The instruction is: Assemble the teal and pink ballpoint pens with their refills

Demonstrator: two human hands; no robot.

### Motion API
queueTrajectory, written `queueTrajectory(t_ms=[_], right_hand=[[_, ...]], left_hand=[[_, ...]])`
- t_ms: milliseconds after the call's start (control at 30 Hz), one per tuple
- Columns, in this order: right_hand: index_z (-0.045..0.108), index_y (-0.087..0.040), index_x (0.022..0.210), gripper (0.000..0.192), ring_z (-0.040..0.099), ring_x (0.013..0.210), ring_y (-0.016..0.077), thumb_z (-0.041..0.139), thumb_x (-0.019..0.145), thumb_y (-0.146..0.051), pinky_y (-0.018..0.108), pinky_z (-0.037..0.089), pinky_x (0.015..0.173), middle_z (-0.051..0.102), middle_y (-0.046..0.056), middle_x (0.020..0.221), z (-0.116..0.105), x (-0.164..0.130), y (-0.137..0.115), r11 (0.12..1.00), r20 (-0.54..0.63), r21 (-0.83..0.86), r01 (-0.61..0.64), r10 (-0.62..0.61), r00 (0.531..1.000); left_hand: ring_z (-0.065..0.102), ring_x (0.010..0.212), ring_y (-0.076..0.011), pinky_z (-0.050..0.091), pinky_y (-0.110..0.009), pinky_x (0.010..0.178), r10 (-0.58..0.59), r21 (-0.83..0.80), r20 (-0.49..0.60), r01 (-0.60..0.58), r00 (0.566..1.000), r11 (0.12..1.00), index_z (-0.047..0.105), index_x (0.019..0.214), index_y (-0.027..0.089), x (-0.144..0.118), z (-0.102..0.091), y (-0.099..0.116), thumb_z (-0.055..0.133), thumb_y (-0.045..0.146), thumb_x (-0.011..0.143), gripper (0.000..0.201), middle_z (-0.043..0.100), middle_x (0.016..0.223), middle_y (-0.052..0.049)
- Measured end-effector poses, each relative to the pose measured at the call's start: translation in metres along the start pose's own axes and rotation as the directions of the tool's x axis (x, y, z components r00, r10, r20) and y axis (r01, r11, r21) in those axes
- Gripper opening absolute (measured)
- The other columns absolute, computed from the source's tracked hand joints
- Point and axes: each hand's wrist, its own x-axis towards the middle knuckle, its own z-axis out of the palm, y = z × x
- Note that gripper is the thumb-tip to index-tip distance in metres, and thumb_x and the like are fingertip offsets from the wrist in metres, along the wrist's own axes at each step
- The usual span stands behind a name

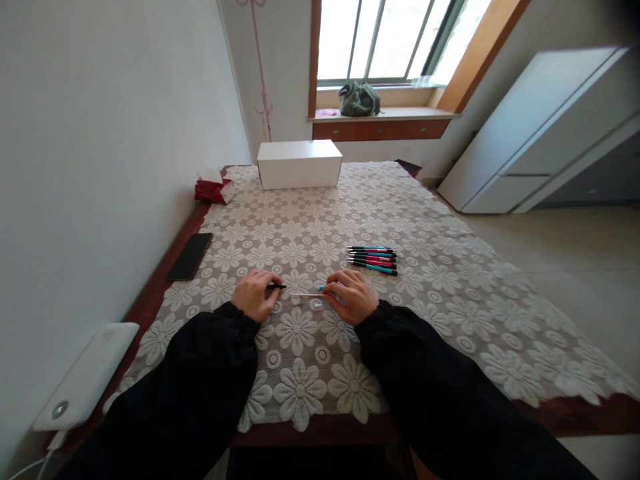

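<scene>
My left hand (pixel 254 295) is closed in a pinch on a black pen part (pixel 277 287), whose tip points right. Across a small gap, my right hand (pixel 351 295) pinches a thin white refill (pixel 306 295) that sticks out to the left. A bit of teal pen barrel (pixel 321 288) shows at the right fingertips; the rest is hidden by the hand. Both hands rest low over the flowered lace tablecloth (pixel 299 387). Beyond my right hand, several pens (pixel 373 259) in black, teal and red lie side by side.
A white box (pixel 300 167) stands at the table's far end, with a red tissue pack (pixel 214 191) to its left. Along the left edge lie a dark phone (pixel 190 257) and a white power bank (pixel 87 377) with a cable. The wall runs close on the left.
</scene>
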Motion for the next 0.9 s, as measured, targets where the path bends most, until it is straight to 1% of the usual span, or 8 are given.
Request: queueTrajectory(t_ms=[233, 400, 533, 600, 667, 733, 900], right_hand=[[0.072, -0.025, 0.090, 0.010, 0.062, 0.096, 0.0212, 0.063, 0.093, -0.022, 0.039, 0.045, 0.092, 0.071, 0.005, 0.097, -0.001, 0.001, 0.000, 1.000, 0.003, -0.001, -0.025, 0.025, 1.000], [0.071, -0.024, 0.090, 0.011, 0.062, 0.096, 0.0213, 0.062, 0.094, -0.022, 0.040, 0.044, 0.092, 0.071, 0.005, 0.096, 0.000, 0.001, 0.000, 1.000, -0.013, -0.007, -0.022, 0.022, 1.000], [0.071, -0.023, 0.089, 0.011, 0.061, 0.094, 0.0211, 0.061, 0.094, -0.020, 0.039, 0.045, 0.091, 0.071, 0.005, 0.095, -0.002, 0.002, -0.002, 1.000, -0.043, -0.010, -0.006, 0.005, 0.999], [0.071, -0.023, 0.088, 0.012, 0.061, 0.093, 0.0214, 0.061, 0.093, -0.020, 0.040, 0.045, 0.090, 0.071, 0.005, 0.095, -0.003, 0.003, -0.003, 1.000, -0.058, -0.018, -0.020, 0.019, 0.998], [0.071, -0.023, 0.087, 0.012, 0.060, 0.094, 0.0219, 0.061, 0.093, -0.020, 0.040, 0.045, 0.091, 0.071, 0.005, 0.096, -0.003, 0.003, -0.003, 0.998, -0.067, -0.029, -0.056, 0.054, 0.996], [0.071, -0.024, 0.087, 0.011, 0.060, 0.095, 0.0224, 0.062, 0.093, -0.021, 0.040, 0.045, 0.091, 0.071, 0.005, 0.096, -0.003, 0.002, -0.003, 0.995, -0.075, -0.038, -0.094, 0.091, 0.993], [0.070, -0.024, 0.086, 0.009, 0.061, 0.094, 0.0229, 0.064, 0.092, -0.022, 0.041, 0.045, 0.090, 0.071, 0.005, 0.095, -0.001, 0.002, -0.002, 0.991, -0.102, -0.046, -0.126, 0.121, 0.987]], left_hand=[[0.066, 0.094, -0.0257, 0.052, -0.041, 0.086, 0.073, -0.057, -0.041, -0.075, 0.996, 0.996, 0.070, 0.093, 0.023, 0.000, 0.006, -0.007, 0.064, 0.020, 0.085, 0.011, 0.075, 0.095, -0.005], [0.066, 0.100, -0.0259, 0.052, -0.042, 0.090, 0.095, -0.082, -0.053, -0.100, 0.994, 0.992, 0.068, 0.095, 0.022, -0.001, 0.003, -0.002, 0.065, 0.018, 0.085, 0.012, 0.074, 0.101, -0.006], [0.065, 0.105, -0.0240, 0.052, -0.041, 0.095, 0.209, -0.118, -0.080, -0.217, 0.975, 0.969, 0.070, 0.092, 0.023, -0.003, 0.000, 0.006, 0.066, 0.021, 0.089, 0.006, 0.073, 0.107, -0.006], [0.064, 0.106, -0.0235, 0.051, -0.041, 0.096, 0.278, -0.109, -0.069, -0.284, 0.958, 0.953, 0.072, 0.090, 0.024, -0.004, -0.001, 0.009, 0.067, 0.026, 0.090, 0.006, 0.073, 0.108, -0.005], [0.063, 0.108, -0.0246, 0.051, -0.043, 0.097, 0.327, -0.083, -0.044, -0.329, 0.944, 0.941, 0.075, 0.092, 0.026, -0.005, 0.000, 0.011, 0.070, 0.030, 0.089, 0.007, 0.073, 0.112, -0.005], [0.062, 0.110, -0.0265, 0.050, -0.045, 0.097, 0.342, -0.053, -0.025, -0.342, 0.940, 0.938, 0.077, 0.094, 0.027, -0.006, 0.002, 0.013, 0.073, 0.035, 0.087, 0.010, 0.073, 0.113, -0.005], [0.060, 0.110, -0.0282, 0.050, -0.049, 0.096, 0.301, -0.025, -0.006, -0.301, 0.954, 0.953, 0.078, 0.087, 0.028, -0.006, 0.005, 0.021, 0.077, 0.037, 0.084, 0.010, 0.073, 0.112, -0.004]])
